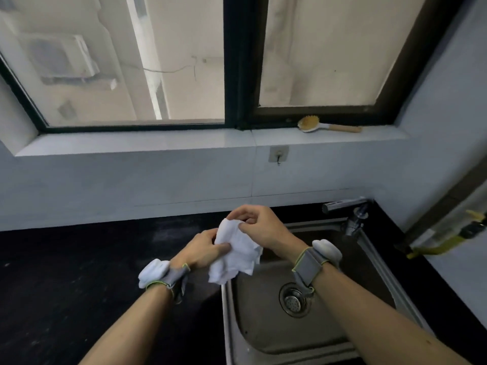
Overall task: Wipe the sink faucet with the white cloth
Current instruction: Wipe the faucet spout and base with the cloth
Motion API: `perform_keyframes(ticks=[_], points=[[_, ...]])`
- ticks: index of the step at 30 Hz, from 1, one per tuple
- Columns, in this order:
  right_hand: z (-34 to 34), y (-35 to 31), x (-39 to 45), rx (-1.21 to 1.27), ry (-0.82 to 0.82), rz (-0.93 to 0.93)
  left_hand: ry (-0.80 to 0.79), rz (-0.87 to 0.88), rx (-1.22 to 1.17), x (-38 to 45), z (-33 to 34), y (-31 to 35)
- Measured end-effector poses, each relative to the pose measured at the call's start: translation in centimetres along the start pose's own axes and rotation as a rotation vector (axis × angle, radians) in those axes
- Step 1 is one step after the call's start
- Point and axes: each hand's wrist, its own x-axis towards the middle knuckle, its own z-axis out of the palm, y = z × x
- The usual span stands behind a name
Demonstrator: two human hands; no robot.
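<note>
Both hands hold a crumpled white cloth (237, 251) above the left rim of the steel sink (266, 338). My left hand (203, 250) grips its lower left side. At the cloth's top, my right hand (259, 227) pinches it between the fingertips. The chrome faucet (347, 212) stands at the sink's back right corner, its spout pointing left, well to the right of both hands and apart from the cloth. Each wrist wears a grey strap with a white pod.
A dark countertop (79, 272) runs along the left of the sink. On the white window sill lies a wooden-handled brush (326, 126). A small wall hook (278, 155) hangs below the sill. A yellow hose (437, 246) lies at the right wall.
</note>
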Motion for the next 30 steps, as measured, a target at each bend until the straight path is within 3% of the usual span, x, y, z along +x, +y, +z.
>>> perform_keyframes(ticks=[3, 8, 12, 16, 30], points=[[-2.2, 0.5, -0.7, 0.119, 0.071, 0.049, 0.018, 0.080, -0.002, 0.6, 1.1, 2.2], [-5.7, 2.2, -1.9, 0.102, 0.061, 0.135, 0.093, 0.147, -0.089, 1.7, 2.6, 5.6], [-8.6, 3.8, -2.8, 0.214, 0.050, 0.082, 0.092, 0.191, -0.161, 2.5, 4.3, 8.6], [-11.6, 5.1, -3.3, 0.303, 0.108, 0.084, 0.050, 0.171, -0.206, 3.8, 5.9, 10.7], [-20.9, 11.3, -4.2, 0.267, 0.225, -0.008, -0.114, 0.016, -0.356, 7.3, 13.3, 15.4]])
